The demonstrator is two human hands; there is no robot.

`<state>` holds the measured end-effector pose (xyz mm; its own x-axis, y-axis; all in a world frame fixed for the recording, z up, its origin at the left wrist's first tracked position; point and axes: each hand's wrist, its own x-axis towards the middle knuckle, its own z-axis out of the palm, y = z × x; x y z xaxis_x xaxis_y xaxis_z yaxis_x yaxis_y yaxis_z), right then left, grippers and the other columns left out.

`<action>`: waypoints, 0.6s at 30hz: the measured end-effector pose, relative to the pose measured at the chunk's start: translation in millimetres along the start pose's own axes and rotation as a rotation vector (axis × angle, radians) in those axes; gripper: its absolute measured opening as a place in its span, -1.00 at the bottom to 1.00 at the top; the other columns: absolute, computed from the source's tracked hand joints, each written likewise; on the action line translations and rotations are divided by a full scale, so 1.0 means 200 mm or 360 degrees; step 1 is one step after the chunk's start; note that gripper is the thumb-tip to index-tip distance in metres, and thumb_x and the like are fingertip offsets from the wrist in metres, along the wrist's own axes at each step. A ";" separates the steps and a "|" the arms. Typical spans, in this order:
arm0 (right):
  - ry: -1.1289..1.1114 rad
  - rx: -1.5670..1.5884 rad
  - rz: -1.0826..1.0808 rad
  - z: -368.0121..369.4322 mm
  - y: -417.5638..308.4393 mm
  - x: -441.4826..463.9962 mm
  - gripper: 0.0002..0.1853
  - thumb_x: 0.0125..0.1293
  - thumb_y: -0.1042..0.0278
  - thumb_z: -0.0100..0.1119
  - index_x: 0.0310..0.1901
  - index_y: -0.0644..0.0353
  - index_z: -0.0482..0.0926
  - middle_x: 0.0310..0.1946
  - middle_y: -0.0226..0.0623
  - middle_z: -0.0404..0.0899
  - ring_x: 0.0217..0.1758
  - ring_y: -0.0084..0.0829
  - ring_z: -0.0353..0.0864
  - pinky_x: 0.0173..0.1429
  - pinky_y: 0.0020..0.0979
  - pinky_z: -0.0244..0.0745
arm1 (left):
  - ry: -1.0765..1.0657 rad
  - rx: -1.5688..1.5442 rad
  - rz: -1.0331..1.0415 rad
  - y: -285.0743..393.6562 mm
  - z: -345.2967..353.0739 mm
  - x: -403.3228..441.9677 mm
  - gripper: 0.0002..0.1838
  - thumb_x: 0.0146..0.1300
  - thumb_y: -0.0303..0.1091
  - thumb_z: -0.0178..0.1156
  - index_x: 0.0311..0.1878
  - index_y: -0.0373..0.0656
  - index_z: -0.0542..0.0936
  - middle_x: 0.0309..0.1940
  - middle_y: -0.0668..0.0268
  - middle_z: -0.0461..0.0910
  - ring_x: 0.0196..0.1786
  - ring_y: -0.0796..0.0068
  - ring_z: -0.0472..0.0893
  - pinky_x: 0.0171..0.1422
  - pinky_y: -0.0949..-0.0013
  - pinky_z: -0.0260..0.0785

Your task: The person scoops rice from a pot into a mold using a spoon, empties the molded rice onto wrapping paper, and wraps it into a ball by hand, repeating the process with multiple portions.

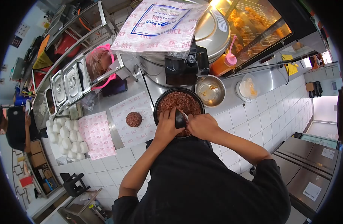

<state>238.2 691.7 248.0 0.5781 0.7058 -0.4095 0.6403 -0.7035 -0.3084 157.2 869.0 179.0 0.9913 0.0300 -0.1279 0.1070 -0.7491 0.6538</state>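
Note:
A large black pot (203,105) of reddish-brown rice (182,100) stands directly in front of my body. Over the rice, my left hand (167,126) is closed around a small black bowl (180,120), tilted on its side. My right hand (202,125) is closed at the bowl's right edge, fingers pinched by a thin pale piece; what it grips is mostly hidden. Left of the pot, a round rice mound (133,119) lies on a printed paper sheet (130,103).
Pink printed papers (96,135) and several white wrapped bundles (67,136) lie on the left. A steel bowl (210,90) and white container (245,91) stand right. Behind are a large cooker (212,33), a paper pack (160,24) and a fried-food display (250,26). Another person (17,127) stands far left.

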 end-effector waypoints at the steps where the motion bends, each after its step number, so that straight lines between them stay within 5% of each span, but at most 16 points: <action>1: 0.0065 -0.0086 -0.0072 -0.01 0.00 -0.02 -0.76 0.35 0.28 0.19 -0.13 0.30 0.64 -0.38 -0.02 0.74 -0.22 -0.09 0.82 -0.18 -0.13 0.68 | 0.0042 -0.0107 -0.0029 0.01 0.00 -0.02 0.15 -0.08 -0.28 0.67 0.58 -0.36 0.26 0.30 -0.11 0.47 0.36 -0.19 0.45 0.54 -0.05 0.31; 6: 0.0413 -0.0340 -0.0357 -0.12 0.02 -0.11 -0.82 0.24 0.42 0.23 -0.14 0.27 0.61 -0.32 -0.17 0.68 -0.34 -0.24 0.80 -0.33 -0.26 0.66 | 0.0201 -0.0550 -0.0086 0.01 -0.06 -0.04 0.20 -0.10 -0.39 0.65 0.61 -0.34 0.17 0.32 -0.11 0.42 0.45 -0.12 0.41 0.57 0.02 0.30; 12: 0.0455 -0.0417 -0.0140 -0.13 0.01 -0.11 -0.55 0.24 0.49 0.19 0.18 0.43 0.58 -0.23 -0.19 0.62 -0.30 -0.29 0.77 -0.33 -0.31 0.67 | 0.0286 -0.0997 -0.0305 -0.04 -0.09 -0.06 0.08 -0.09 -0.34 0.65 0.50 -0.39 0.28 0.31 -0.16 0.49 0.43 -0.14 0.48 0.54 0.07 0.34; 18: 0.0392 -0.0564 -0.0235 0.13 -0.10 -0.12 -0.37 0.24 0.50 0.19 0.38 0.50 0.43 -0.19 -0.16 0.57 -0.21 -0.28 0.77 -0.31 -0.35 0.72 | 0.0369 -0.0552 -0.0343 -0.05 0.00 -0.02 0.06 -0.04 -0.13 0.67 0.45 -0.42 0.32 0.27 -0.20 0.56 0.38 -0.12 0.56 0.49 0.07 0.39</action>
<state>198.6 685.6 242.4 0.5434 0.8253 -0.1536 0.8336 -0.5521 -0.0176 152.4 876.3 172.6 0.9304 0.3370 -0.1440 0.2923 -0.4454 0.8463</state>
